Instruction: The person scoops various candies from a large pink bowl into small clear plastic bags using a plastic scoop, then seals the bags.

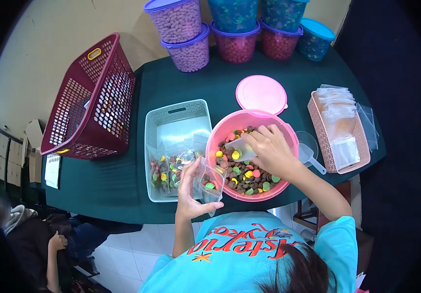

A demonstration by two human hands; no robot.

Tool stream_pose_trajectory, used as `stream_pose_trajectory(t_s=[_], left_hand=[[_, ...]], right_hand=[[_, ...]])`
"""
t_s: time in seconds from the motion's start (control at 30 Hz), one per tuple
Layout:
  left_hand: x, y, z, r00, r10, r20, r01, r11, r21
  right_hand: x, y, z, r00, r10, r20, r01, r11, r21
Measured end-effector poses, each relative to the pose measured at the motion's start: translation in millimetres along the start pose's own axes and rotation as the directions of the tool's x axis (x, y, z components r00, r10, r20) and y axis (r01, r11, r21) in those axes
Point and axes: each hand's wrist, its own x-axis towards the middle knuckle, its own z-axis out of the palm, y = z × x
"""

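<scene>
My left hand (pixel 189 191) grips a small clear plastic bag (pixel 211 181) by its side, thumb and fingers closed on it. A few coloured pieces, green and red, show inside the bag. In the pink tub (pixel 212 141), my right hand (pixel 272 148) is closed round a translucent plastic scoop (pixel 241 148); its handle is hidden by the fingers. Brown, yellow, green and red button-shaped candies (pixel 250 183) fill the tub around the scoop. Left of the tub, a pale green basket (pixel 178 108) holds several filled clear bags (pixel 169 172), close to my left hand.
A pink lid (pixel 262 94) lies behind the tub. To the right are a clear scoop (pixel 312 157) and a pink basket of plastic bags (pixel 338 122). Lidded candy tubs (pixel 187 54) stand at the back. A maroon basket (pixel 88 117) stands left; another person's hand (pixel 58 241) shows lower left.
</scene>
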Motion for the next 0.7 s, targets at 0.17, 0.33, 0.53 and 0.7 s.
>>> stream_pose_trajectory(t_s=[0.17,0.33,0.53,0.7], left_hand=[[-8,6,-1,0.999,-0.005,-0.05,0.006,1.0,0.023],[-21,17,-3,0.989,-0.003,-0.15,0.013,0.998,0.064],[-40,17,4,0.972,-0.007,-0.234,0.03,0.995,0.094],[-44,26,15,0.971,0.003,-0.238,0.026,0.992,0.122]], right_hand=[[16,4,15,0.969,-0.193,-0.154,0.201,0.979,0.04],[15,22,-5,0.94,-0.291,0.181,0.215,0.912,0.35],[16,32,4,0.893,-0.37,0.256,0.195,0.832,0.52],[23,50,8,0.795,-0.484,0.366,0.087,0.687,0.721]])
